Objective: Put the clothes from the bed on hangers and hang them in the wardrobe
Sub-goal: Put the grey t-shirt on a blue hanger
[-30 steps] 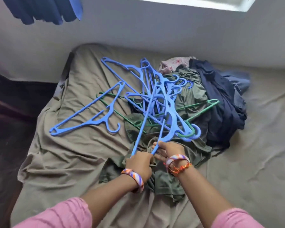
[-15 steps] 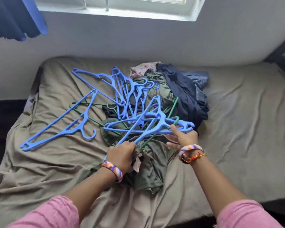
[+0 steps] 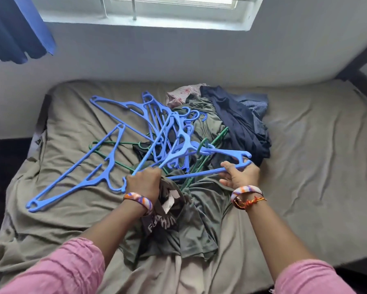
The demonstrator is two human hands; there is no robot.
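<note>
I stood at the bed [image 3: 305,187], its olive-brown sheet creased all over and bunched at the near left corner. My left hand [image 3: 143,183] was curled tight around one end of a blue hanger [image 3: 186,148], together with the collar of an olive T-shirt [image 3: 191,228] that spilled toward me, a white label showing beside my wrist. My right hand [image 3: 240,175] gripped the other end of that same hanger, thumb over the lower bar, so it hung lifted between both fists. Behind it lay a tangle of more blue hangers [image 3: 153,115] and thin green hangers [image 3: 208,151], and one separate blue hanger [image 3: 89,168] lay flat on the sheet to the left. The clothes pile [image 3: 237,124], dark navy, striped and pale pink pieces, sat at the far side near the grey wall [image 3: 178,54]. Above it was a window [image 3: 167,9], and a blue curtain [image 3: 15,28] hung at the upper left.
</note>
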